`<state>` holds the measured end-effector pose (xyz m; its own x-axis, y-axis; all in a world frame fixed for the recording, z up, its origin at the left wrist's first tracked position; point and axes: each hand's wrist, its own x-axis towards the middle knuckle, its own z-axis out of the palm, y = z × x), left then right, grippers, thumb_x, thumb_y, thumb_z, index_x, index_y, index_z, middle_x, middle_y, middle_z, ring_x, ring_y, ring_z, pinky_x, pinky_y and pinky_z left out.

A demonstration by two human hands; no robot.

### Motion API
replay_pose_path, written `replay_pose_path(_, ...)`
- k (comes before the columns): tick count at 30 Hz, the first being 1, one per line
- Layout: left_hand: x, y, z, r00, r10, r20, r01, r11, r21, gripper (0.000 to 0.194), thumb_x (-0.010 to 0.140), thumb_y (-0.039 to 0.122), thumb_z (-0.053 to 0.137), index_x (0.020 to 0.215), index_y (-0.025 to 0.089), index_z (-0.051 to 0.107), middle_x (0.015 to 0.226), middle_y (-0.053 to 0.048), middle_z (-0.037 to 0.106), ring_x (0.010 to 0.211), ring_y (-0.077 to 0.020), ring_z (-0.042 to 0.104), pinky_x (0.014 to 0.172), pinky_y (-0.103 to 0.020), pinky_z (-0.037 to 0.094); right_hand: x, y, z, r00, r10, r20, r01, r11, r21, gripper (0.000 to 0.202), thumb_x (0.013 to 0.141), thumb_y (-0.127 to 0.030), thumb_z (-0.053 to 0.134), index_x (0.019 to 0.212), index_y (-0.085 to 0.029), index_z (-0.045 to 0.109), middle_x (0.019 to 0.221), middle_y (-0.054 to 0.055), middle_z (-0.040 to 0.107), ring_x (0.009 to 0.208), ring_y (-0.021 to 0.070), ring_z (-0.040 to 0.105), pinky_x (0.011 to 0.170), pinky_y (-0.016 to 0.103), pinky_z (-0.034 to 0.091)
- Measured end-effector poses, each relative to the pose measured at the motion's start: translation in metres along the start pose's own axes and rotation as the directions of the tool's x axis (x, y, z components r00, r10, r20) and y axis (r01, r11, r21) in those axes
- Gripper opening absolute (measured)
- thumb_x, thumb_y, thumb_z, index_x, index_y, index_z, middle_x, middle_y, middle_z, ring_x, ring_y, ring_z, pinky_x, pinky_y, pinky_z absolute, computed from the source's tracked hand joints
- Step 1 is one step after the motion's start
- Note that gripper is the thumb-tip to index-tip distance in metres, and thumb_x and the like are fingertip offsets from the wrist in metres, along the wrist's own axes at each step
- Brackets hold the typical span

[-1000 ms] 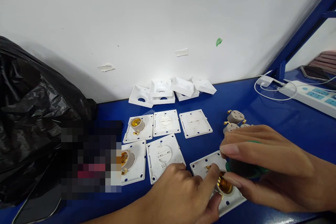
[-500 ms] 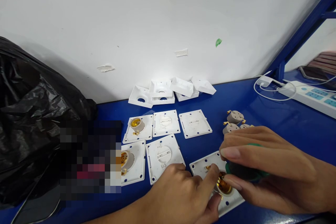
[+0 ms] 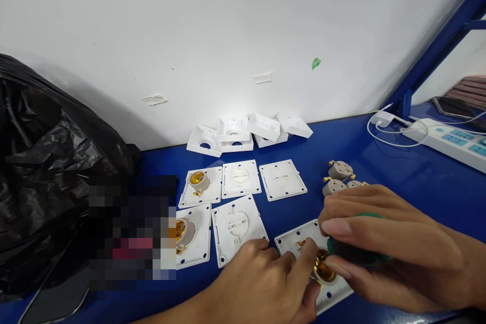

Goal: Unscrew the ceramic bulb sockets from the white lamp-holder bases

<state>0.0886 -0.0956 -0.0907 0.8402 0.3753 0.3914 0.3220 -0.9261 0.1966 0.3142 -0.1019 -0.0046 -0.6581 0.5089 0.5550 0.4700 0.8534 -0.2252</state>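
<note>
Right now the left hand (image 3: 261, 278) is closed about the near side of a gold-lined socket (image 3: 325, 268), forefinger and thumb against it, while the right hand (image 3: 402, 243) grasps a green-and-black handle (image 3: 353, 250) just over that socket. The socket lies on a white plate (image 3: 288, 240), tilted across the near part of the blue table (image 3: 360, 142). Judging by the grip, the step in hand is a tool being worked down inside the socket (its tip is hidden, so I can't tell whether it has seated on anything). The next move would call for a firm left hold, so socket and plate don't twist together, and for the handle to turn in line with whatever it meets, pressed lightly enough not to slip. Beyond the left hand, two plates bear sockets like this one (image 3: 199, 182), and three are bare (image 3: 283, 179); loose sockets (image 3: 340, 171) sit just past the right hand.
</note>
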Motion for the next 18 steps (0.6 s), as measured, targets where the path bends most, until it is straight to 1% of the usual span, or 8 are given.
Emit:
replay_pose_path(4, 0.000, 0.003, -0.003, 1.000, -0.009, -0.007, 0.009, 1.000, 0.018, 0.026, 0.107, 0.025, 0.051, 0.129, 0.012, 0.055, 0.086, -0.007, 0.079, 0.064, -0.0218, 0.078, 0.064, -0.035, 0.067, -0.001, 0.001, 0.002, 1.000, 0.002, -0.003, -0.002, 1.000, 0.002, 0.026, 0.097, -0.007, 0.053, 0.119, -0.019, 0.053, 0.072, -0.005, 0.058, 0.057, 0.0129, 0.055, 0.059, 0.028, 0.052)
replay_pose_path(8, 0.000, 0.004, -0.012, 0.999, 0.005, 0.042, -0.006, 1.000, 0.011, 0.021, 0.108, 0.022, 0.053, 0.127, 0.015, 0.057, 0.099, -0.009, 0.079, 0.073, -0.0204, 0.079, 0.070, -0.033, 0.068, -0.002, 0.002, 0.002, 0.999, -0.019, -0.034, 0.019, 1.000, 0.007, 0.034, 0.098, -0.009, 0.053, 0.130, -0.018, 0.051, 0.074, -0.004, 0.062, 0.058, 0.0137, 0.059, 0.064, 0.030, 0.056)
replay_pose_path(10, 0.000, 0.004, -0.016, 0.996, 0.046, 0.070, -0.047, 0.999, 0.009, 0.019, 0.107, 0.021, 0.055, 0.125, 0.016, 0.058, 0.100, -0.008, 0.078, 0.074, -0.0192, 0.078, 0.070, -0.031, 0.067, -0.002, 0.002, 0.002, 0.999, -0.019, -0.034, 0.019, 1.000, -0.004, 0.029, 0.101, -0.011, 0.052, 0.129, -0.018, 0.051, 0.074, -0.004, 0.064, 0.056, 0.0136, 0.061, 0.063, 0.030, 0.057)
replay_pose_path(12, -0.001, 0.004, -0.019, 0.990, 0.111, 0.087, -0.114, 0.993, 0.035, 0.013, 0.108, 0.021, 0.056, 0.120, 0.017, 0.060, 0.098, -0.006, 0.077, 0.074, -0.0177, 0.077, 0.070, -0.029, 0.066, -0.002, 0.001, 0.002, 0.999, -0.015, -0.034, 0.015, 1.000, -0.021, 0.023, 0.103, -0.014, 0.050, 0.126, -0.018, 0.052, 0.073, -0.003, 0.066, 0.055, 0.0138, 0.062, 0.061, 0.029, 0.057)
replay_pose_path(13, -0.002, 0.004, -0.021, 0.986, 0.145, 0.082, -0.150, 0.987, 0.059, 0.010, 0.108, 0.020, 0.057, 0.117, 0.017, 0.061, 0.095, -0.005, 0.077, 0.072, -0.0169, 0.075, 0.069, -0.028, 0.065, -0.002, 0.001, 0.003, 0.999, -0.015, -0.036, 0.014, 1.000, -0.026, 0.022, 0.104, -0.014, 0.050, 0.125, -0.019, 0.052, 0.073, -0.003, 0.067, 0.056, 0.0139, 0.063, 0.060, 0.030, 0.057)
replay_pose_path(15, -0.003, 0.005, -0.023, 0.976, 0.205, 0.071, -0.213, 0.968, 0.129, 0.008, 0.107, 0.017, 0.057, 0.113, 0.017, 0.063, 0.091, -0.002, 0.075, 0.066, -0.0157, 0.072, 0.062, -0.028, 0.062, -0.002, 0.001, 0.003, 0.999, -0.022, -0.047, 0.021, 1.000, -0.019, 0.022, 0.104, -0.014, 0.050, 0.125, -0.018, 0.053, 0.073, -0.003, 0.068, 0.056, 0.0141, 0.064, 0.060, 0.030, 0.057)
replay_pose_path(17, -0.004, 0.007, -0.025, 0.965, 0.249, 0.088, -0.261, 0.946, 0.190, 0.014, 0.104, 0.010, 0.058, 0.115, 0.016, 0.066, 0.093, -0.001, 0.075, 0.062, -0.0152, 0.068, 0.053, -0.029, 0.058, -0.002, 0.002, 0.004, 0.998, -0.027, -0.059, 0.027, 1.000, 0.007, 0.022, 0.104, -0.013, 0.050, 0.125, -0.017, 0.054, 0.072, -0.003, 0.069, 0.057, 0.0145, 0.066, 0.060, 0.030, 0.058)
replay_pose_path(18, -0.004, 0.007, -0.026, 0.960, 0.262, 0.102, -0.278, 0.938, 0.208, 0.018, 0.103, 0.007, 0.058, 0.116, 0.015, 0.067, 0.095, -0.001, 0.075, 0.062, -0.0152, 0.067, 0.051, -0.030, 0.057, -0.002, 0.003, 0.004, 0.997, -0.031, -0.069, 0.032, 0.999, 0.014, 0.022, 0.104, -0.013, 0.051, 0.125, -0.017, 0.054, 0.073, -0.003, 0.069, 0.057, 0.0147, 0.066, 0.060, 0.029, 0.057)
